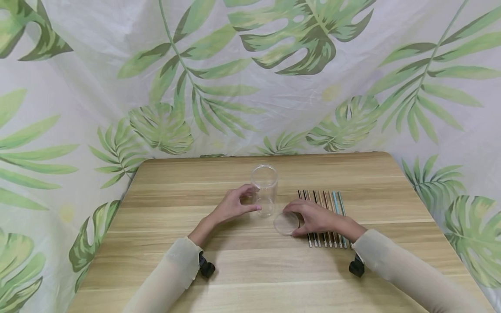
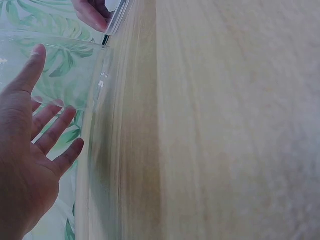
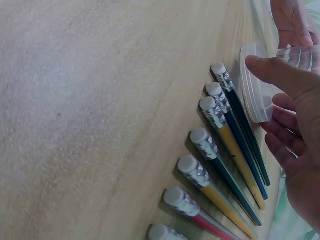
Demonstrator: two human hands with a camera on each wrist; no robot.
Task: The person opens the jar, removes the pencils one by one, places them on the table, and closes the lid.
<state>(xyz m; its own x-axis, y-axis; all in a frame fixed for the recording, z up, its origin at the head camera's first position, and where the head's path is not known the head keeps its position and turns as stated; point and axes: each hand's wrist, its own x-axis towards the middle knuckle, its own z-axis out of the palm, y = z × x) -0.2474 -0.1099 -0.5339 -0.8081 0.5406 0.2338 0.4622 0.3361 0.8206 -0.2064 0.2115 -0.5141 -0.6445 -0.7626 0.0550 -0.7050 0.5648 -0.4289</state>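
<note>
A clear plastic jar stands upright and uncovered at the middle of the table. Beside it my left hand has its thumb at the near side and its fingers at the far side. The left wrist view shows that hand with fingers spread and loose, overlapping the jar. My right hand holds a round translucent lid by its rim, just right of the jar. In the right wrist view, the thumb and fingertips span opposite edges of the lid, close to the tabletop.
Several pencils with white erasers lie side by side under and beyond the right hand, eraser ends toward me. The wood-grain table meets a leaf-patterned cloth at its back edge. A black wrist camera sits on the left sleeve.
</note>
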